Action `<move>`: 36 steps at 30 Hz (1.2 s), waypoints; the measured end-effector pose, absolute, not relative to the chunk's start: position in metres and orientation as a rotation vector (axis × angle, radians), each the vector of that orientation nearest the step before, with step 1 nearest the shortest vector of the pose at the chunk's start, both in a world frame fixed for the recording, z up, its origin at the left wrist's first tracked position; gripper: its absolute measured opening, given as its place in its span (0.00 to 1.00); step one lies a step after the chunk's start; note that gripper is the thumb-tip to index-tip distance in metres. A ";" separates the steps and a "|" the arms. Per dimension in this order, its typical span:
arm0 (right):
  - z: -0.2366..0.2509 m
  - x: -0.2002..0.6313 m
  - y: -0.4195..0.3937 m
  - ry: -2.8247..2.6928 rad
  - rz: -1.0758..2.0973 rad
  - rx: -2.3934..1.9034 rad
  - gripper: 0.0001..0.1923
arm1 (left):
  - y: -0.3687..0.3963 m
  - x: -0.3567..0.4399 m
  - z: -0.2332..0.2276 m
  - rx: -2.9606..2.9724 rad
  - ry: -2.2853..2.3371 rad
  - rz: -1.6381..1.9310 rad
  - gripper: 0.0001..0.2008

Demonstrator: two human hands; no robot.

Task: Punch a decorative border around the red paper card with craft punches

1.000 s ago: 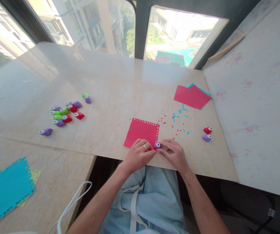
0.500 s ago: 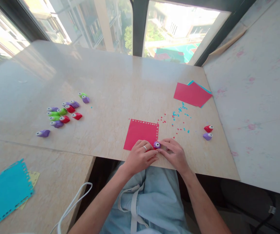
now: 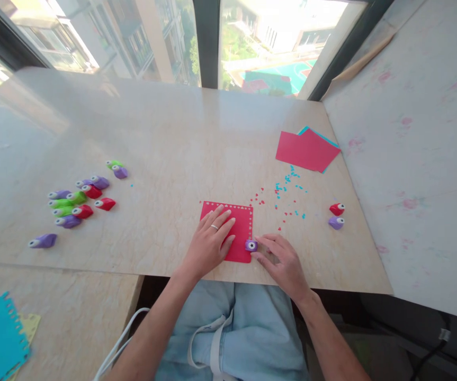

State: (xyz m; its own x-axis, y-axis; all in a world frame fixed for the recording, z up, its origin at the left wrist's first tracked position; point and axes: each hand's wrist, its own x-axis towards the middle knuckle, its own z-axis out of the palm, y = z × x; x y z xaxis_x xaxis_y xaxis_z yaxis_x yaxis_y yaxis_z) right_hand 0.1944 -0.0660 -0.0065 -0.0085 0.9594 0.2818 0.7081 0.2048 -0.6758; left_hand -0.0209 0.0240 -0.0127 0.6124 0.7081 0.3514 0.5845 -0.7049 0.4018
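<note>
A red sheet of paper (image 3: 239,233) lies near the counter's front edge, with small shapes punched along its top edge and the upper part of its right edge. My left hand (image 3: 209,239) rests flat on it, fingers spread, a ring on one finger. At the sheet's right edge sits a small purple craft punch (image 3: 251,245) with a star on its white top. The thumb and fingers of my right hand (image 3: 281,262) hold this punch from the right. Punched red bits (image 3: 260,197) and blue bits (image 3: 286,182) are scattered beyond.
Several purple, green and red punches (image 3: 78,198) are grouped at left. A red punch (image 3: 337,208) and a purple punch (image 3: 336,222) stand at right. Red and blue sheets (image 3: 305,151) lie at the back right. A punched blue sheet (image 3: 0,338) and white cable (image 3: 119,344) are lower left.
My left hand has moved off the punch area, left and up, and now lies flat on the paper. My right hand stays at the punch. The camera view has shifted somewhat.
</note>
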 end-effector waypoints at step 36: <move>0.000 0.191 -0.068 -1.809 0.513 -1.612 0.17 | 0.025 -0.018 -0.002 2.472 1.131 0.594 0.20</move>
State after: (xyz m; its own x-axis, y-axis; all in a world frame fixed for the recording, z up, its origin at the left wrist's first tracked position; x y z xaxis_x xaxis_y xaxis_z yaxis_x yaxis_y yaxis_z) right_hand 0.1908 -0.0675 -0.0003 -0.0303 0.9772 0.2101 0.7217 0.1668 -0.6718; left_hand -0.0176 0.0248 -0.0024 0.5917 0.7743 0.2243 0.6244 -0.6162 0.4800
